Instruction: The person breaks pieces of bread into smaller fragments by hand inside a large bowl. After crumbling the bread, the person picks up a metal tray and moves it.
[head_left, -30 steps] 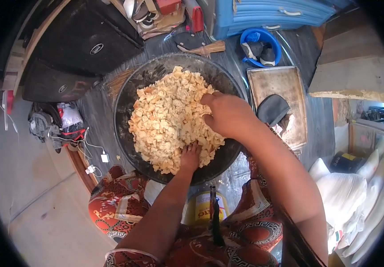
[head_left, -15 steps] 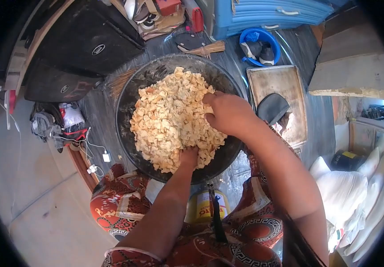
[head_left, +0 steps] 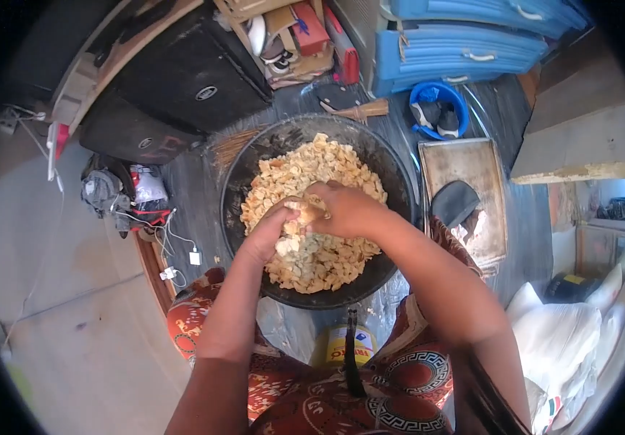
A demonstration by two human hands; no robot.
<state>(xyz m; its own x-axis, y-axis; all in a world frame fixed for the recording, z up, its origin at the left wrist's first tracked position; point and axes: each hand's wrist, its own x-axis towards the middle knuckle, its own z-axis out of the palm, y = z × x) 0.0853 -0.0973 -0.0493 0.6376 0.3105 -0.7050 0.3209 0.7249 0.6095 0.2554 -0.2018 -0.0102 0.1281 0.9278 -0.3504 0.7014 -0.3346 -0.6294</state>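
A bread chunk [head_left: 309,212] is held over the heap of torn bread pieces [head_left: 334,264], between the left hand [head_left: 270,228] and the right hand [head_left: 341,209]. It is reached rightward by the left fingers and leftward by the right, neither hand being clearly nearer. Both sets of fingers are curled around it; its long axis is hidden. The heap is contained in a black basin [head_left: 401,177], beside a baking tray [head_left: 492,196].

The head-worn camera looks forward and down into a basin [head_left: 402,190].
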